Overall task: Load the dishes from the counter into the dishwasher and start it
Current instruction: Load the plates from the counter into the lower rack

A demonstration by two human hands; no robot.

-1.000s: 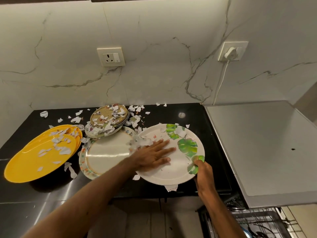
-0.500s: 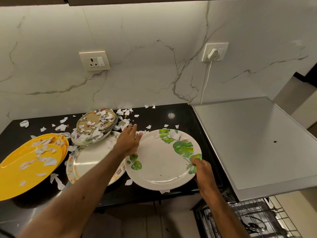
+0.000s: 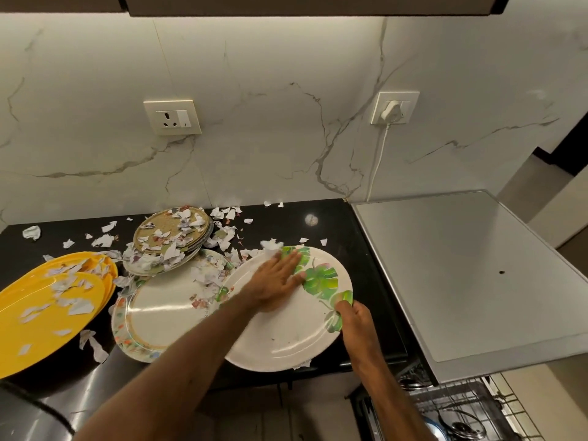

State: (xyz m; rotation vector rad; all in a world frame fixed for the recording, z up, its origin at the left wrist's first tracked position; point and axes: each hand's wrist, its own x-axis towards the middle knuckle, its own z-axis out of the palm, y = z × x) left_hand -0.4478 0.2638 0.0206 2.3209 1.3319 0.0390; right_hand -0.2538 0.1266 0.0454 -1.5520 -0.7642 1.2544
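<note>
Our left hand (image 3: 276, 281), flat, clears scraps (image 3: 270, 245) off the plate (image 3: 286, 342) our right hand (image 3: 354, 319) pinches; next, we judge, into the rack (image 3: 461, 409) lower right.

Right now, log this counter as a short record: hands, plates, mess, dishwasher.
Left hand: flat on the leaf plate, fingers straight
Right hand: grips the leaf plate's right rim
Other plates: yellow plates, floral plate, brown stack, all on the counter
Mess: paper scraps over plates and counter
Dishwasher rack: visible at lower right
</note>
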